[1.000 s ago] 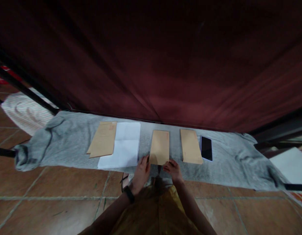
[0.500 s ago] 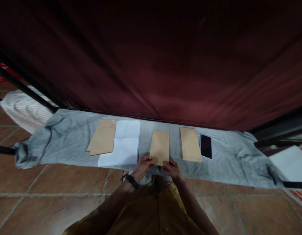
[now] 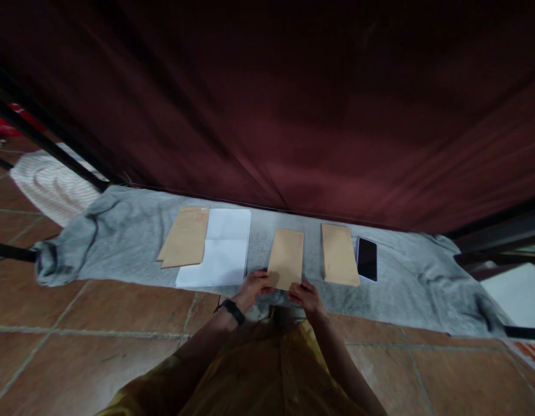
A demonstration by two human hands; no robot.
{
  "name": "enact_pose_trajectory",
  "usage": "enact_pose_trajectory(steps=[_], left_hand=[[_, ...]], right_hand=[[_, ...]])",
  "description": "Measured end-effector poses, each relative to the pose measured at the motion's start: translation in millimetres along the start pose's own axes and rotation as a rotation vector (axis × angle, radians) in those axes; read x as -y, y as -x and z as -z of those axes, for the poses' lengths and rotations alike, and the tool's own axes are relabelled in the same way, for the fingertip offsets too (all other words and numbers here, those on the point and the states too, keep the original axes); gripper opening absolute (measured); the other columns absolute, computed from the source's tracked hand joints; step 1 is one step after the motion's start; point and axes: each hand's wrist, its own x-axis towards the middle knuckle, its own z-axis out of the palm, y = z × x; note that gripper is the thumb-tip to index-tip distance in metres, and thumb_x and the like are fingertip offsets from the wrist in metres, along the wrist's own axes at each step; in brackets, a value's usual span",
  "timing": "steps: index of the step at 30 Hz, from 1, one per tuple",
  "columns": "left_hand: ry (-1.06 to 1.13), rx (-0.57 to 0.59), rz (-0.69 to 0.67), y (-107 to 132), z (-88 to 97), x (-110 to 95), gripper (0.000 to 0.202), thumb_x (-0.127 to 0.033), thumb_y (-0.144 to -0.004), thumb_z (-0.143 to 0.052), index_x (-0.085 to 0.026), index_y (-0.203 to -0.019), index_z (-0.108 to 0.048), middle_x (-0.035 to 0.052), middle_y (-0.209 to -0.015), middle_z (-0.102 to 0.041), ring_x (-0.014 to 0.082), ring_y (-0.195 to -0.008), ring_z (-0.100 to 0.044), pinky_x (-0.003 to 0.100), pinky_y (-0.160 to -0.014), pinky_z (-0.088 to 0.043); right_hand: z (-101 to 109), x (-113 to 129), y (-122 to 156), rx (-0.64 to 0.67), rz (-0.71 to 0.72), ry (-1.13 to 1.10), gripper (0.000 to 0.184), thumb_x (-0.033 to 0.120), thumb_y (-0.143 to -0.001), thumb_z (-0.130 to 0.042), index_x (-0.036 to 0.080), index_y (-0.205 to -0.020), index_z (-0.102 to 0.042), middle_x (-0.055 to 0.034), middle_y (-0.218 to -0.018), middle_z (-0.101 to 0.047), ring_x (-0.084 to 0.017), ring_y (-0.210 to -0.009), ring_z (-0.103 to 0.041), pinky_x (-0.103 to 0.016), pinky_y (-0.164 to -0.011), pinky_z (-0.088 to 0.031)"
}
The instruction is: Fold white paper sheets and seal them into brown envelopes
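A brown envelope (image 3: 286, 256) lies in the middle of a grey cloth (image 3: 120, 242) spread on the floor. My left hand (image 3: 255, 286), with a black band on its wrist, pinches the envelope's near left corner. My right hand (image 3: 307, 296) grips its near right corner. To the left lie another brown envelope (image 3: 185, 237) and a white sheet of paper (image 3: 222, 248) side by side. A third brown envelope (image 3: 338, 254) lies to the right, with a black phone (image 3: 367, 259) beside it.
A dark red curtain (image 3: 293, 115) hangs close behind the cloth. The floor is brown tile (image 3: 98, 335). A striped white cloth (image 3: 51, 185) lies at the far left behind a black bar (image 3: 46, 144). A white sheet (image 3: 516, 294) shows at the right edge.
My left hand has moved from the envelope's left edge to its near corner and closed on it. The view has shifted slightly.
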Motion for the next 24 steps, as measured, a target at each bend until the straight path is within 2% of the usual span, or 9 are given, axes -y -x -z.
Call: enact_pose_trajectory(steps=[5, 8, 11, 13, 18, 24], left_hand=[[0.085, 0.107, 0.046, -5.6, 2.8, -12.6, 0.048, -0.043, -0.059, -0.091, -0.012, -0.090, -0.074, 0.0117, -0.086, -0.078, 0.0242, -0.080, -0.074, 0.029, -0.066, -0.056], [0.187, 0.078, -0.014, -18.1, -2.5, -23.6, 0.047, -0.034, -0.054, -0.093, -0.010, -0.090, -0.074, 0.0103, -0.083, -0.078, 0.0222, -0.075, -0.073, 0.027, -0.065, -0.054], [0.234, 0.074, -0.037, -34.9, -9.4, -35.0, 0.040, -0.029, -0.057, -0.091, -0.010, -0.087, -0.073, 0.0106, -0.080, -0.077, 0.0234, -0.074, -0.073, 0.030, -0.068, -0.056], [0.249, 0.076, -0.031, -44.1, -13.0, -41.6, 0.036, -0.026, -0.060, -0.089, -0.009, -0.087, -0.072, 0.0110, -0.078, -0.077, 0.0248, -0.074, -0.074, 0.032, -0.068, -0.057], [0.252, 0.082, -0.008, -54.7, -20.4, -50.3, 0.030, -0.021, -0.064, -0.085, -0.009, -0.087, -0.072, 0.0111, -0.074, -0.076, 0.0264, -0.070, -0.074, 0.035, -0.064, -0.059], [0.246, 0.016, -0.071, -62.2, -25.8, -58.8, 0.027, -0.027, -0.070, -0.083, -0.011, -0.087, -0.070, 0.0084, -0.073, -0.075, 0.0241, -0.073, -0.075, 0.033, -0.069, -0.060]], right_hand=[[3.7, 9.9, 6.1, -0.020, -0.150, 0.054, 0.065, 0.062, -0.031, -0.092, 0.018, -0.068, -0.062, -0.0013, -0.067, -0.066, -0.021, -0.062, -0.067, -0.036, -0.061, -0.058], [9.1, 14.2, 15.4, 0.058, -0.207, 0.122, 0.063, 0.060, -0.035, -0.092, 0.016, -0.072, -0.065, 0.0003, -0.066, -0.064, -0.017, -0.061, -0.064, -0.032, -0.061, -0.056], [16.6, 13.0, 26.3, 0.201, -0.175, 0.148, 0.053, 0.059, -0.052, -0.088, 0.016, -0.073, -0.065, 0.0039, -0.059, -0.057, -0.011, -0.054, -0.054, -0.027, -0.057, -0.051], [21.0, 8.7, 31.2, 0.250, -0.147, 0.145, 0.049, 0.059, -0.059, -0.085, 0.017, -0.068, -0.062, 0.0052, -0.056, -0.053, -0.009, -0.052, -0.049, -0.025, -0.056, -0.048], [26.9, -5.3, 31.2, 0.185, -0.146, 0.152, 0.055, 0.064, -0.055, -0.085, 0.017, -0.063, -0.059, 0.0036, -0.055, -0.054, -0.010, -0.051, -0.049, -0.026, -0.053, -0.047], [29.9, -12.9, 22.5, 0.194, -0.110, 0.131, 0.054, 0.064, -0.055, -0.085, 0.017, -0.065, -0.061, 0.0023, -0.055, -0.058, -0.010, -0.051, -0.052, -0.025, -0.051, -0.046]])
